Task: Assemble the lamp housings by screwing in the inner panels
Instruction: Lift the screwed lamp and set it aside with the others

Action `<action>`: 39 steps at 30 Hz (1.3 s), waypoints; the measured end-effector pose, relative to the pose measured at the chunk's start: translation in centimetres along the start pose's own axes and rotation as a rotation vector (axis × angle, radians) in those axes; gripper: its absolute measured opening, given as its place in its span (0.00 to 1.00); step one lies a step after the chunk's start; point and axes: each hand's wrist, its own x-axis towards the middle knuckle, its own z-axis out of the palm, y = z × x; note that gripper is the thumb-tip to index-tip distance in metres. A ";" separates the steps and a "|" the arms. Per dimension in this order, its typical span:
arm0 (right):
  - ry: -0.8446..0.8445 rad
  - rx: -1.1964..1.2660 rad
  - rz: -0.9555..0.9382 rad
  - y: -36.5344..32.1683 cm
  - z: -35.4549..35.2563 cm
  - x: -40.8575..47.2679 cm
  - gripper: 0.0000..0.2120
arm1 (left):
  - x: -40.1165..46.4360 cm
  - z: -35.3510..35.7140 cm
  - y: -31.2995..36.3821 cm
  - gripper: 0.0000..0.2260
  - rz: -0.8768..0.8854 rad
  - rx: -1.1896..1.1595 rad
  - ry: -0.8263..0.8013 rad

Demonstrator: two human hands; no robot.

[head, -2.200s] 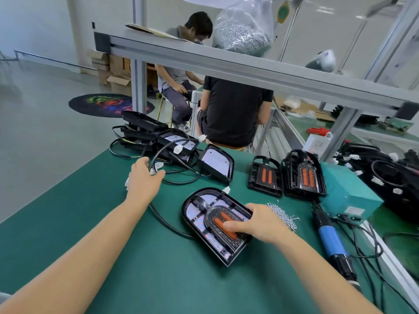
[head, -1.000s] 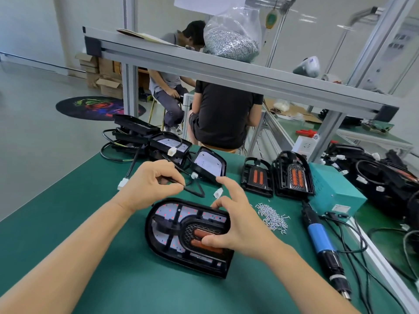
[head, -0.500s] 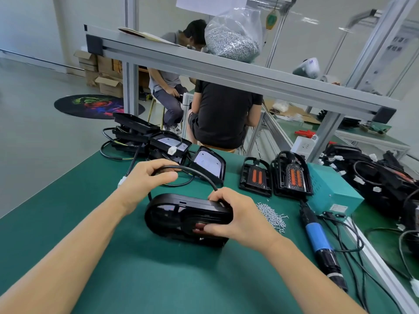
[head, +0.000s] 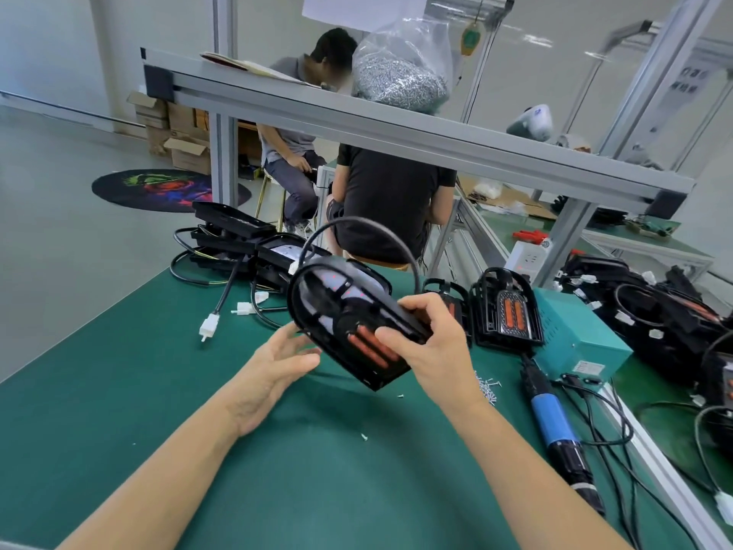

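- Currently the black, round-ended plastic lamp housing (head: 345,315) is lifted clear of the green bench mat (head: 119,391) and tilted, its open inner face toward the camera.
- The right hand (head: 430,347) grips the housing at its squared end, thumb across the front just beside the two orange strips of the inner panel (head: 367,347), remaining fingers wrapped behind.
- The left hand (head: 277,375) is spread wide, palm up, just below the rounded end; whether the fingertips touch the shell cannot be determined.
- A black cable (head: 357,226) arcs up from behind the housing and over it.
- Step in hand, as judged: positioning and inspection of the housing with its panel seated, ahead of fastening. No screw is held and no driver is in hand.
- The loose pile of small silver screws (head: 490,391) lies on the mat just right of the right wrist; the blue-handled electric screwdriver (head: 551,418) lies beyond it, beside the teal metal power box (head: 575,335).
- Next move calls for: setting the housing flat on the mat with the inner face up, routing the cable clear of the panel, steadying the shell with the left hand, then picking up a screw and the driver with the right.
- Further housings (head: 507,311) stand at the rear of the mat.
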 end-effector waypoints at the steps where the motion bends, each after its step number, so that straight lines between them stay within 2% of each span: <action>1: 0.049 0.060 0.012 -0.1 -0.1 0.1 0.16 | 0.2 0.7 0.2 0.28 -0.001 0.005 0.007; 7: 0.304 0.403 0.166 -0.8 0.1 0.2 0.11 | 1.3 5.7 0.9 0.21 0.077 -0.032 -0.115; 11: 0.387 0.575 0.286 -1.6 -0.5 -0.1 0.18 | 1.6 8.5 1.7 0.23 0.142 -0.044 -0.033; 15: 0.468 0.764 0.385 -2.7 -1.5 -0.4 0.21 | 1.8 10.1 2.2 0.21 0.185 -0.028 -0.007; 19: 0.393 0.871 0.398 -3.1 -1.7 -1.0 0.08 | 1.9 11.1 3.1 0.25 0.154 -0.226 -0.057; 21: 0.398 0.917 0.447 -3.1 -1.8 -1.7 0.06 | 2.1 11.2 3.7 0.20 0.132 -0.314 -0.058; 23: 0.400 0.916 0.474 -3.2 -2.0 -2.5 0.08 | 2.2 11.3 4.3 0.16 0.128 -0.321 -0.063; 28: 0.394 0.798 0.426 -3.2 -2.8 -4.4 0.17 | 2.0 12.2 4.4 0.16 0.097 -0.278 -0.056; 34: 0.388 0.681 0.357 -4.0 -4.4 -7.2 0.32 | 1.3 14.1 3.5 0.13 0.094 -0.282 -0.103; 39: 0.447 0.628 0.366 -3.6 -6.1 -9.2 0.29 | 1.1 16.4 3.2 0.14 0.061 -0.256 -0.177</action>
